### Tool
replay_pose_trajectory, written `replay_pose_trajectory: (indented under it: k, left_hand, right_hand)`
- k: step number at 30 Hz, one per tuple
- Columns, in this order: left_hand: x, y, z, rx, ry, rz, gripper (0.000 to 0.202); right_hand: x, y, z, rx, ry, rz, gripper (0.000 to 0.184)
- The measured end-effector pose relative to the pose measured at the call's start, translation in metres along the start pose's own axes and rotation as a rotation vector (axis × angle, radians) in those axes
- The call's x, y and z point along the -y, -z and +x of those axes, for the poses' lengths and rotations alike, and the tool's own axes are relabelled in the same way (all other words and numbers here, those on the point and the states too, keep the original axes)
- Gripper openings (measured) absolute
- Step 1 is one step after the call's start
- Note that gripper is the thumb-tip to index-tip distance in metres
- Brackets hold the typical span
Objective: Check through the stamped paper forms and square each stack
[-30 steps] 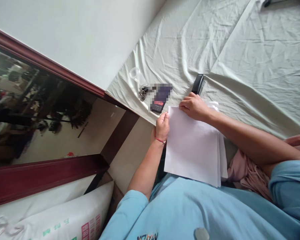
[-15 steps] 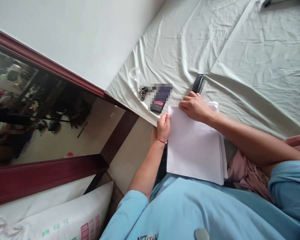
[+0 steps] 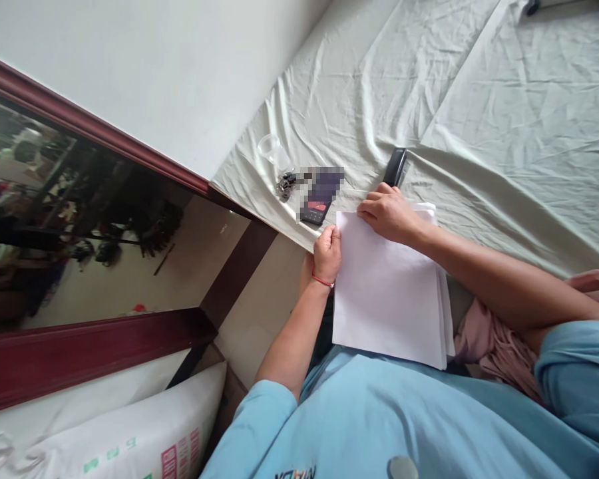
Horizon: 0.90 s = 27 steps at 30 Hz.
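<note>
A stack of white paper sheets [image 3: 387, 299] rests on my lap, its lower right edges slightly fanned out. My left hand [image 3: 328, 251] is closed on the stack's upper left edge, thumb on top. My right hand [image 3: 388, 211] lies across the top edge with its fingers curled over the paper. Just beyond those fingers is a long black object [image 3: 396, 166], perhaps a stapler, whose near end is hidden behind the hand. I cannot tell whether the hand touches it.
On the pale green bed sheet [image 3: 484, 126] lie a phone [image 3: 317, 206], partly blurred out, a small heap of dark metal pieces [image 3: 285, 183] and a clear plastic cup [image 3: 274, 152]. A dark red wooden frame [image 3: 104, 339] and a white printed sack [image 3: 130, 426] stand at the left.
</note>
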State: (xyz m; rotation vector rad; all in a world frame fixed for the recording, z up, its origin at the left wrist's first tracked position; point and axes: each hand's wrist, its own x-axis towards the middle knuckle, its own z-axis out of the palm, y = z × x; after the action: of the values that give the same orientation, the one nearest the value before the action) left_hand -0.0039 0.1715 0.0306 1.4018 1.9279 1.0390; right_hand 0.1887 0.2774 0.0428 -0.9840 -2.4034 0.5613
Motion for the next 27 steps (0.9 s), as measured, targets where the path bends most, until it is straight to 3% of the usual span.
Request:
replay_pose_trajectory:
  k: [11,20,27]
  left_hand:
    - [-0.006,0.003,-0.009,-0.015,0.006,0.028,0.026]
    - [-0.011,0.0,-0.015,0.03,0.029,0.009,0.037]
    - [-0.012,-0.002,-0.011,0.025,0.068,0.087,0.022]
  right_hand:
    - [0.005,0.003,0.0,0.012,-0.058,0.016,0.031]
    - [-0.003,0.012,0.007,0.194,-0.174,0.195,0.028]
    - [-0.01,-0.005,0.005,0.195,-0.149,0.003,0.025]
